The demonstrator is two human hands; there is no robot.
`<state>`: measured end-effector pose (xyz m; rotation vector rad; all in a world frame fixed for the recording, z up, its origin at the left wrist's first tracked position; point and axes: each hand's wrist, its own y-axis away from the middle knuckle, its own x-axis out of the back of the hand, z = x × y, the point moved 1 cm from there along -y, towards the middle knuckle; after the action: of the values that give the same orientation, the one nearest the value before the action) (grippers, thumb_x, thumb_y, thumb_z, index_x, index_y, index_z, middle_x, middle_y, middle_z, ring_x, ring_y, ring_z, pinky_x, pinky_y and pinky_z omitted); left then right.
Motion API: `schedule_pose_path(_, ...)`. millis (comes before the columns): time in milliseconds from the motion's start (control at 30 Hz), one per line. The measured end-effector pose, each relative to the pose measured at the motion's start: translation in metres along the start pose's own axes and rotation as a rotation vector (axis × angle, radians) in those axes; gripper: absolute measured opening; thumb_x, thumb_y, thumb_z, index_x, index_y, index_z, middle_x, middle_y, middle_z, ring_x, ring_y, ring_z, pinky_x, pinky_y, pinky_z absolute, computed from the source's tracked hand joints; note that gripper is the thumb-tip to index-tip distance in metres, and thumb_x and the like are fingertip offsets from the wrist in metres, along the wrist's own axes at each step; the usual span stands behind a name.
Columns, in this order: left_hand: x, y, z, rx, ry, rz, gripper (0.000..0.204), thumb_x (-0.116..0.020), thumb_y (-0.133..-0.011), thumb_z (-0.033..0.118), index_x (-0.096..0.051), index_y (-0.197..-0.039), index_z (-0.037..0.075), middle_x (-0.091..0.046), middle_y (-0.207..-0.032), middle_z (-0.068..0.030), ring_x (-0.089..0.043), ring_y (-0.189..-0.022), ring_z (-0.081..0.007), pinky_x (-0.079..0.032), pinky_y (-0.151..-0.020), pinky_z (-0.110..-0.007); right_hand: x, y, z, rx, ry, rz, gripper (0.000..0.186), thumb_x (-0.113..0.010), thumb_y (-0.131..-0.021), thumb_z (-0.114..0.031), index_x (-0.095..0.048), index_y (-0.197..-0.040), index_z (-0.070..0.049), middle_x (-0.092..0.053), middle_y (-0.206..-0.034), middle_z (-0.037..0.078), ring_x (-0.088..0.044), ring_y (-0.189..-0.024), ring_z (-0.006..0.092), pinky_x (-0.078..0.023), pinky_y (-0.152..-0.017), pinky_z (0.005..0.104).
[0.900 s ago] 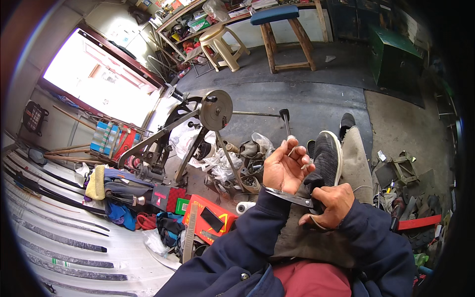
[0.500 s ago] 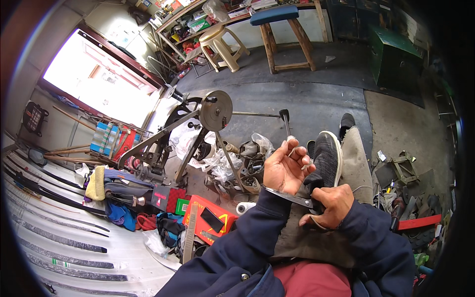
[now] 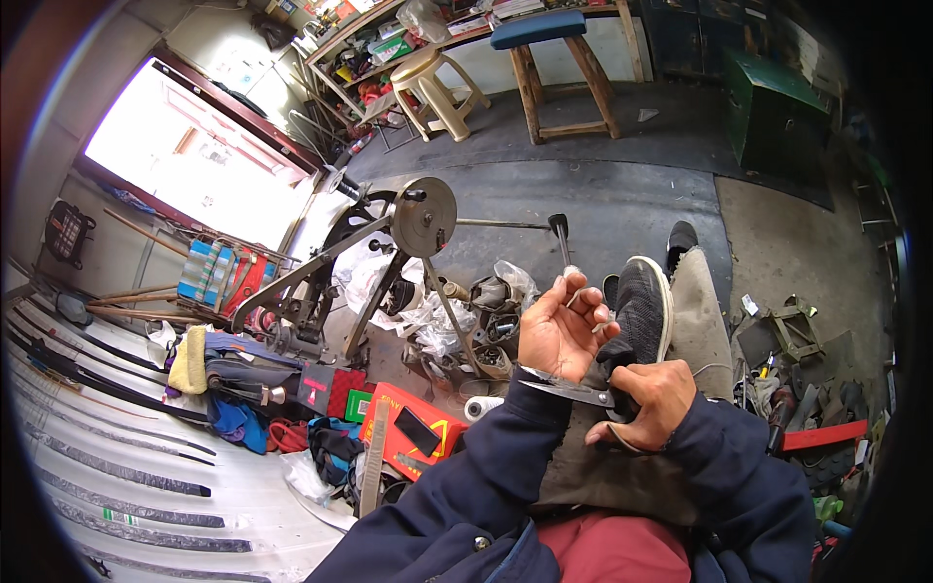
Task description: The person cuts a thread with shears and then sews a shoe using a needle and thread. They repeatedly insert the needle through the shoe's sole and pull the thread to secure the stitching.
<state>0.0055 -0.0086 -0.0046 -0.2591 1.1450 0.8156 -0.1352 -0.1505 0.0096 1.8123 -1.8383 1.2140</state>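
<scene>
My right hand [image 3: 653,400] grips a pair of metal scissors [image 3: 581,394], its handles mostly covered by my fingers. Their blades, slightly apart, point left and lie at the dark blue cuff of my left sleeve, just below the wrist. Palm up, my left hand [image 3: 559,335] has its fingers curled inward; something thin and pale shows at the fingertips, too small to name. Just beyond my hands a black knit shoe [image 3: 641,316] with a white sole rests on the brown cloth [image 3: 695,325] over my lap. Some dark material lies bunched between my hands, partly hidden.
A hand-cranked metal machine [image 3: 425,218] stands to the left, with plastic bags and parts below it. A phone [image 3: 418,431] lies on a red box [image 3: 389,403]. Tools and scraps crowd the right, near a red strip [image 3: 824,436]. Stools [image 3: 539,35] stand farther back.
The scissor blades have parted a little at my left cuff; before, they were closed together. Both hands stay in nearly the same place.
</scene>
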Motion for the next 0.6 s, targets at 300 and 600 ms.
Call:
schedule_pose_path(300,0.0,0.0,0.0,-0.002,-0.009,0.014,0.025,-0.053,-0.108,0.034,-0.066,-0.112,0.013,-0.067,-0.099,-0.0054,-0.061,-0.086,-0.0224,-0.053,-0.088,-0.05,0.002,0.003,0.0,-0.025,-0.03,-0.026,0.062,-0.087,-0.074,-0.062,-0.06,-0.074,-0.006,-0.061,-0.059,0.008,-0.066,-0.056,0.0296,-0.048,-0.049,0.0386)
schedule_pose_path(600,0.0,0.006,0.013,-0.086,0.021,-0.002,0.027,-0.05,-0.109,0.034,-0.067,-0.111,0.014,-0.069,-0.101,-0.0062,-0.062,-0.088,-0.0239,-0.051,-0.093,-0.053,-0.006,0.032,0.062,-0.399,-1.038,0.676,0.052,-0.063,-0.102,-0.056,-0.063,-0.097,-0.004,-0.052,-0.06,-0.002,-0.047,-0.045,0.0106,-0.038,-0.042,0.0267)
